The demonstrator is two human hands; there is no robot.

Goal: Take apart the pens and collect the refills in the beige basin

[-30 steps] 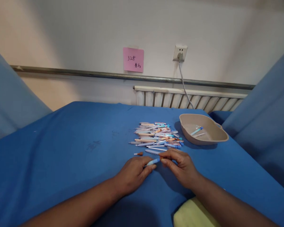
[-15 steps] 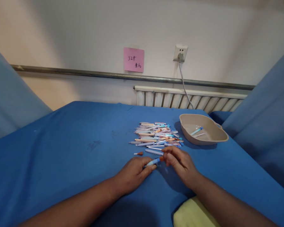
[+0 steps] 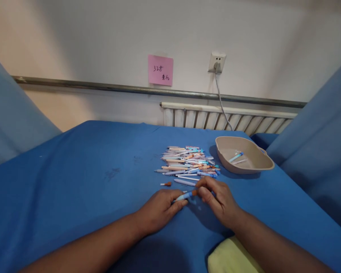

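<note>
A light blue pen (image 3: 184,196) with a brown end lies between my two hands, low over the blue cloth. My left hand (image 3: 163,206) is closed around its barrel, thumb along the near side. At the brown end, the thumb and forefinger of my right hand (image 3: 220,199) are pinched together; its other fingers curl inward. Just beyond the hands, a small brown piece with a white stem (image 3: 166,184) and a pale lilac pen barrel (image 3: 184,182) rest on the cloth. Behind them lies a pile of pens and pen parts (image 3: 184,163).
A beige plastic basin (image 3: 255,169) holding a blue pen and a pale stick stands right of the pile. Yellow-green fabric (image 3: 230,258) lies under my right forearm. Blue curtains (image 3: 324,125) hang at both sides. A radiator (image 3: 210,118) runs along the wall behind.
My right hand has shifted very slightly to the right, staying at the pen's brown end. My left hand keeps its hold. The pile and basin are unchanged.
</note>
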